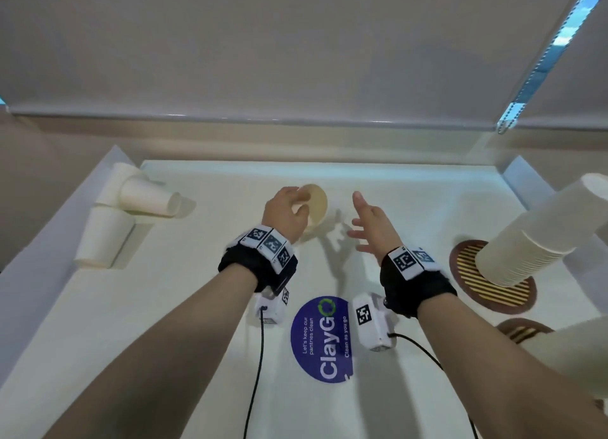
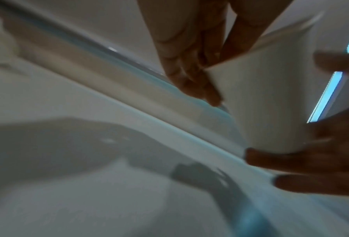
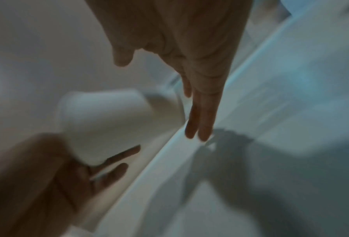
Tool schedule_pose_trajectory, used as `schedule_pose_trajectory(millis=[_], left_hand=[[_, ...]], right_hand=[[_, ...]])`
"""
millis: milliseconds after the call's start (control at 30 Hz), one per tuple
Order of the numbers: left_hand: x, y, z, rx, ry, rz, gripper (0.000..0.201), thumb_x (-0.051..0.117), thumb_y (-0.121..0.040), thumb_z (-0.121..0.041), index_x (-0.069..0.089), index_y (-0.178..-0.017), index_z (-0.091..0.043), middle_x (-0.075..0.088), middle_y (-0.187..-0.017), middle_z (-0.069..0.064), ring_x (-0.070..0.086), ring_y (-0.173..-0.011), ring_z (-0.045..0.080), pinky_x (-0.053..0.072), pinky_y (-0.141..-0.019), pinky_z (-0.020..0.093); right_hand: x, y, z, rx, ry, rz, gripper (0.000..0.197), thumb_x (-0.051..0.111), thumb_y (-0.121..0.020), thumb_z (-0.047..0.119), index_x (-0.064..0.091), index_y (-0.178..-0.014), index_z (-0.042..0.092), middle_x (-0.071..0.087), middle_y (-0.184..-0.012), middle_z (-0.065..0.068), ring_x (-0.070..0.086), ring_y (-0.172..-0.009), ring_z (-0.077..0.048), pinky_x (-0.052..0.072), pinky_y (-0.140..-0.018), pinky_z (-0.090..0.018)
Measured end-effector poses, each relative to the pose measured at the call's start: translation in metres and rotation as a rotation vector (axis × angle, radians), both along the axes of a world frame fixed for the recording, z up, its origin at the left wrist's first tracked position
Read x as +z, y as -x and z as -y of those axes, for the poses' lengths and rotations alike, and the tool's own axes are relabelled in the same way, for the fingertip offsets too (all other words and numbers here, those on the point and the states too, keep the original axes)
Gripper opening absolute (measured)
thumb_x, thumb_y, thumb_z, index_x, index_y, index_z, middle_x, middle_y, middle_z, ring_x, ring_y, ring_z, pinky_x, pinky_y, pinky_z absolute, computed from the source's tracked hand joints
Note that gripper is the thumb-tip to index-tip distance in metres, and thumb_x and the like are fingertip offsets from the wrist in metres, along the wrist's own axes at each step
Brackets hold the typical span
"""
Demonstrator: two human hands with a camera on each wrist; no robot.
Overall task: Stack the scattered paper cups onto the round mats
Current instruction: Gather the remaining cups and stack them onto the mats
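My left hand [image 1: 297, 205] grips a white paper cup [image 1: 315, 208] above the middle of the white table [image 1: 184, 307], its mouth turned toward my right hand. My right hand [image 1: 358, 221] hovers just right of the cup with its fingers spread and holds nothing. In the left wrist view my left fingers [image 2: 192, 72] lie along the cup [image 2: 267, 99]. The right wrist view shows the same cup [image 3: 104, 121], blurred. A tall cup stack [image 1: 529, 234] leans on a brown striped round mat [image 1: 493, 284] at the right. Three loose cups [image 1: 148, 196] lie at the far left.
A second round mat [image 1: 521, 330] with another cup stack [image 1: 575, 343] is at the lower right. A blue round sticker [image 1: 320, 340] lies between my forearms. Raised white edges [image 1: 112, 155] border the table, with a wall and blind behind it.
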State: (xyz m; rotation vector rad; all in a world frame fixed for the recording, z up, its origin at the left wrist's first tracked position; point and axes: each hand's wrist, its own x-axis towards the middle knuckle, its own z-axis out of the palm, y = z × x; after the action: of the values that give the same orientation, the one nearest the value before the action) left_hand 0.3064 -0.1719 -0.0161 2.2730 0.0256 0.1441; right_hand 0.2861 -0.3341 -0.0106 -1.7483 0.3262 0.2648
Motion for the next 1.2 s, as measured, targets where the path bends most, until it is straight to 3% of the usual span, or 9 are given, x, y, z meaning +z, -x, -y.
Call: schedule_pose_trajectory(millis=[67,200,367,500,667,833,967,1067,1200], left_hand=[[0.007,0.015,-0.005,-0.016,0.217,-0.025,0.022,0.054,-0.091,-0.007,0.071,-0.099,-0.018,0.065,-0.112,0.005,0.058,-0.098,0.02,0.038,-0.081,0.02],[0.018,0.026,-0.033,0.015,0.337,-0.052,0.018,0.054,-0.092,-0.013,0.07,-0.089,-0.02,0.07,-0.097,0.005,0.059,-0.087,0.016,0.041,-0.077,0.021],[0.027,0.019,-0.121,0.529,-0.01,0.113,0.024,0.051,-0.086,-0.006,0.071,-0.098,-0.01,0.066,-0.108,0.016,0.06,-0.098,0.036,0.045,-0.081,0.031],[0.02,0.018,-0.198,0.745,-0.288,-0.071,0.036,0.056,-0.082,-0.005,0.058,-0.116,-0.017,0.037,-0.14,0.014,0.034,-0.129,0.034,0.034,-0.101,0.05],[-0.015,0.036,-0.243,0.775,-0.38,-0.48,0.099,0.075,-0.074,-0.02,0.007,-0.146,-0.023,0.023,-0.144,0.023,0.027,-0.133,0.039,0.026,-0.105,0.059],[-0.032,0.051,-0.222,0.746,-0.345,-0.444,0.077,0.057,-0.091,-0.034,0.01,-0.144,-0.002,0.033,-0.137,0.031,0.038,-0.126,0.045,0.032,-0.103,0.056],[-0.011,0.06,-0.178,0.792,0.032,-0.26,0.07,0.061,-0.088,-0.04,0.036,-0.134,0.006,0.051,-0.128,0.029,0.052,-0.114,0.041,0.041,-0.089,0.043],[0.016,0.078,-0.137,0.52,0.434,-0.211,0.057,0.064,-0.085,-0.04,0.05,-0.122,0.0,0.061,-0.114,0.017,0.055,-0.093,0.028,0.04,-0.066,0.031],[0.051,0.117,-0.073,0.11,0.913,-0.264,0.075,0.067,-0.06,-0.046,0.047,-0.125,-0.015,0.057,-0.123,0.007,0.052,-0.116,0.026,0.044,-0.085,0.033]], right_hand=[[0.001,-0.004,-0.013,-0.037,-0.248,-0.109,0.07,0.052,-0.077,0.067,0.05,-0.123,0.014,0.056,-0.118,-0.01,0.061,-0.098,-0.028,0.053,-0.068,-0.037],[0.007,-0.001,-0.039,-0.056,-0.517,-0.191,0.015,0.063,-0.085,0.037,0.058,-0.091,0.024,0.057,-0.093,-0.004,0.058,-0.083,-0.023,0.053,-0.055,-0.029],[0.004,0.004,-0.051,-0.023,-0.37,-0.191,0.031,0.069,-0.08,0.037,0.061,-0.1,0.015,0.058,-0.096,-0.006,0.058,-0.081,-0.023,0.051,-0.048,-0.025],[-0.004,0.005,-0.052,-0.004,-0.316,-0.206,0.04,0.07,-0.078,0.037,0.061,-0.109,0.013,0.057,-0.102,-0.008,0.058,-0.088,-0.027,0.05,-0.048,-0.025],[-0.011,0.009,-0.056,0.006,-0.28,-0.247,0.044,0.07,-0.078,0.038,0.061,-0.113,0.013,0.058,-0.1,-0.008,0.057,-0.086,-0.025,0.048,-0.05,-0.026],[-0.014,0.019,-0.053,0.015,-0.257,-0.258,0.04,0.068,-0.081,0.036,0.061,-0.111,0.011,0.058,-0.094,-0.007,0.057,-0.08,-0.022,0.048,-0.052,-0.027],[-0.011,0.034,-0.046,-0.049,-0.313,-0.254,0.024,0.067,-0.082,0.034,0.061,-0.095,0.014,0.055,-0.093,-0.008,0.055,-0.083,-0.026,0.048,-0.047,-0.027],[-0.003,0.053,-0.041,-0.099,-0.349,-0.267,0.018,0.063,-0.085,0.033,0.059,-0.086,0.015,0.053,-0.092,-0.009,0.053,-0.086,-0.028,0.047,-0.045,-0.027],[0.02,0.087,-0.029,-0.179,-0.473,-0.276,0.02,0.052,-0.093,0.033,0.052,-0.084,0.016,0.052,-0.082,-0.01,0.053,-0.07,-0.023,0.047,-0.044,-0.025]])
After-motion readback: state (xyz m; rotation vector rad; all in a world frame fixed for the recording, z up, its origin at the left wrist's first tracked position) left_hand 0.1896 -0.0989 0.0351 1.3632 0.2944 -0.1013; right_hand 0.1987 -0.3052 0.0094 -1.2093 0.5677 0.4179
